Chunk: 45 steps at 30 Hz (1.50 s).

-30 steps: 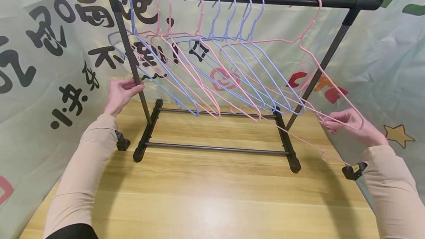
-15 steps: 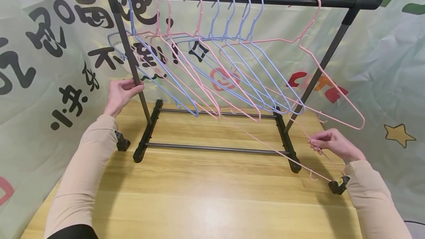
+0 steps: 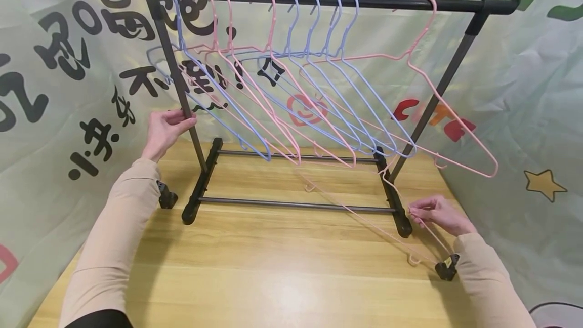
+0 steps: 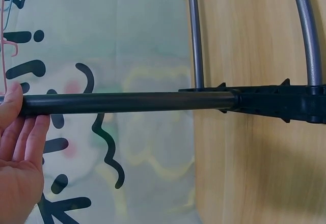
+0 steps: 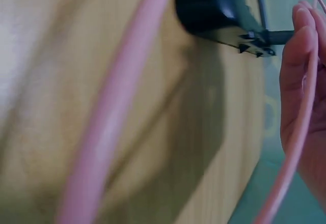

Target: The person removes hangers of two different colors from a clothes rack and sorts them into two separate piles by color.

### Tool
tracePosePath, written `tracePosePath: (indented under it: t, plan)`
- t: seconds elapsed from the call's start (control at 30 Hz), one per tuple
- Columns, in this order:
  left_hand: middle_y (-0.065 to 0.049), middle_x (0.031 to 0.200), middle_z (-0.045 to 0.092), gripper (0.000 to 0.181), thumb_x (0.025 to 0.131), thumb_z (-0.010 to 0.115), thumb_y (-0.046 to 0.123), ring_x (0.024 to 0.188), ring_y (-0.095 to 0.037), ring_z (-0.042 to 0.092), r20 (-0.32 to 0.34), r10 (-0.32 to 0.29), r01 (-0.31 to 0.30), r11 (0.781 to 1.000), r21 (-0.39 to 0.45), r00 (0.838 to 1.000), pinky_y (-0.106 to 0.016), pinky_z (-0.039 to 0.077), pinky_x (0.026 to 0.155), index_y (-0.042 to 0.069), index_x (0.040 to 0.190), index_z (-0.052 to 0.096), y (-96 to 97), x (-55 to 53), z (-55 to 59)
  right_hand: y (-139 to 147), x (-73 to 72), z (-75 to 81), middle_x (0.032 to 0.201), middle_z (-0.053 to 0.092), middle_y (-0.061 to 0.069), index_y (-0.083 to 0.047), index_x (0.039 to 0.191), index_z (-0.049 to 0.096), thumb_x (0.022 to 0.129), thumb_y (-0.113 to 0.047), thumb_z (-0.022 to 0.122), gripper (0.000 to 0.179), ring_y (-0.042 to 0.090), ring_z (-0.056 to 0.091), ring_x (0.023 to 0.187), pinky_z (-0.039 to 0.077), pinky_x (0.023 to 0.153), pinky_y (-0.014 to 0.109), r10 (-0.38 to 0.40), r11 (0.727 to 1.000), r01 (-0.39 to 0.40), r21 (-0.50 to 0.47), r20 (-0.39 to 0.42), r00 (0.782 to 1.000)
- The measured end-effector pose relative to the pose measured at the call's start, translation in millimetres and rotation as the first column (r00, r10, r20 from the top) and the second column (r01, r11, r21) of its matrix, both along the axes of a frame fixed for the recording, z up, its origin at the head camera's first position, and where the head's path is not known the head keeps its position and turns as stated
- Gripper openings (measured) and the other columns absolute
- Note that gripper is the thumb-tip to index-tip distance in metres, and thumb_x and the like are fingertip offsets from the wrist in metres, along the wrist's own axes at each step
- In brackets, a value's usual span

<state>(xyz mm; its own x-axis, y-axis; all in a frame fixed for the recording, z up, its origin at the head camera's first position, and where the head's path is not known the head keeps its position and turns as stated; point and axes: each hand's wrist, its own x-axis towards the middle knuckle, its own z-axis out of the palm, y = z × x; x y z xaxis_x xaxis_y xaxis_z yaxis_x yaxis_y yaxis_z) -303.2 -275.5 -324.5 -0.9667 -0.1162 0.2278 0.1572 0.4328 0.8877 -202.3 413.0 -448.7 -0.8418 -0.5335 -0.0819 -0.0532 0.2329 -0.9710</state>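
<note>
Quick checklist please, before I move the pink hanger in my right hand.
1. Right hand holding the pink hanger: ok, fingers pinch it.
2. Left hand steadying the rack's left post: ok, gripped.
3. Other hangers on the rail: ok, nine hooks over it.
4. Bare stretch of rail: ok, left of the rightmost pink hook.
5. Held hanger at rail height: not ok, well below.
6. Held hanger clear of the rack's right foot: cannot tell, they overlap in view.
</note>
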Motion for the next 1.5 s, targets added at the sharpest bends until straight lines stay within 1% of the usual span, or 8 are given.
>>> tracePosePath:
  t: [0.2, 0.43, 0.6, 0.83, 1.03, 1.23, 1.37, 1.5]
  plan:
    - [0.036, 0.082, 0.069, 0.047, 0.092, 0.075, 0.022, 0.079, 0.017, 0.064, -0.005, -0.004, 0.004, 1.0, 0.022, 1.0, -0.005, 0.046, 0.08, -0.005, 0.128, 0.064, -0.5, -1.0, -0.6, -9, 0.7, -2.6, 0.078, 0.073, -0.009, 0.029, 0.108, 0.059, 0.099, 0.0, 0.058, 0.03, 0.0, 0.064, 0.067, 0.055, 0.062, 0.021, -0.084, 0.974, 0.087, 0.207, -0.022, 0.996]
    - [0.031, 0.088, 0.072, 0.048, 0.091, 0.076, 0.024, 0.079, 0.016, 0.065, -0.003, 0.0, 0.0, 1.0, 0.027, 1.0, -0.006, 0.046, 0.079, -0.005, 0.128, 0.065, -0.9, -0.4, -0.1, -17, -0.4, -2.9, 0.082, 0.078, -0.003, 0.016, 0.103, 0.07, 0.093, -0.008, 0.07, 0.026, -0.003, 0.064, 0.071, 0.054, 0.066, 0.021, -0.155, 0.894, 0.198, 0.403, -0.138, 0.978]
    - [0.029, 0.091, 0.073, 0.054, 0.089, 0.077, 0.033, 0.081, 0.017, 0.064, 0.017, 0.006, -0.006, 1.0, 0.0, 1.0, -0.009, 0.045, 0.083, -0.003, 0.127, 0.066, -1.3, -0.6, -1.3, -18, 0.5, -4.1, 0.081, 0.077, 0.009, 0.011, 0.097, 0.073, 0.09, -0.009, 0.074, 0.021, 0.0, 0.062, 0.066, 0.053, 0.062, 0.023, -0.165, 0.874, 0.213, 0.437, -0.146, 0.975]
    - [0.031, 0.081, 0.071, 0.048, 0.089, 0.079, 0.027, 0.078, 0.015, 0.065, -0.012, -0.012, 0.012, 0.999, 0.046, 1.0, -0.008, 0.047, 0.079, -0.003, 0.124, 0.068, 0.1, -0.9, -1.8, -8, 0.5, 9.5, 0.077, 0.076, -0.005, 0.014, 0.099, 0.071, 0.091, -0.006, 0.073, 0.021, 0.002, 0.063, 0.063, 0.055, 0.06, 0.026, -0.13, 0.881, 0.205, 0.426, -0.2, 0.971]
    - [0.032, 0.076, 0.07, 0.037, 0.089, 0.078, 0.017, 0.076, 0.014, 0.067, -0.042, -0.021, 0.025, 0.996, 0.091, 0.999, -0.006, 0.05, 0.074, -0.003, 0.12, 0.071, -0.6, 0.2, -2.1, 7, -5.3, 66.0, 0.081, 0.075, -0.012, 0.015, 0.114, 0.066, 0.096, -0.006, 0.066, 0.028, 0.008, 0.068, 0.072, 0.056, 0.071, 0.025, -0.153, 0.874, 0.228, 0.428, -0.203, 0.967]
    - [0.032, 0.077, 0.071, 0.04, 0.09, 0.076, 0.016, 0.076, 0.015, 0.066, -0.037, -0.025, 0.028, 0.997, 0.068, 0.999, -0.005, 0.048, 0.074, -0.005, 0.123, 0.068, -1.6, 0.2, -1.5, 11, -8.3, 155.1, 0.083, 0.078, -0.009, -0.011, 0.107, 0.078, 0.099, -0.008, 0.063, 0.017, 0.006, 0.072, 0.077, 0.052, 0.074, 0.015, -0.228, 0.849, 0.364, 0.384, -0.356, 0.906]
    - [0.033, 0.077, 0.071, 0.042, 0.09, 0.076, 0.016, 0.076, 0.015, 0.066, -0.037, -0.03, 0.032, 0.998, 0.062, 0.999, -0.005, 0.048, 0.074, -0.006, 0.124, 0.067, -1.2, -1.1, -1.0, 5, -7.3, 211.7, 0.089, 0.08, -0.008, -0.008, 0.115, 0.076, 0.102, -0.011, 0.058, 0.021, 0.004, 0.074, 0.083, 0.053, 0.077, 0.014, -0.25, 0.853, 0.39, 0.348, -0.383, 0.889]
    - [0.034, 0.077, 0.069, 0.044, 0.09, 0.076, 0.017, 0.077, 0.016, 0.065, -0.029, -0.027, 0.029, 0.998, 0.052, 0.999, -0.004, 0.048, 0.074, -0.007, 0.126, 0.065, -1.1, -1.8, -0.8, -4, -8.2, 252.0, 0.092, 0.08, -0.005, -0.003, 0.119, 0.072, 0.104, -0.012, 0.056, 0.024, 0.003, 0.073, 0.085, 0.052, 0.079, 0.011, -0.224, 0.859, 0.375, 0.349, -0.403, 0.887]
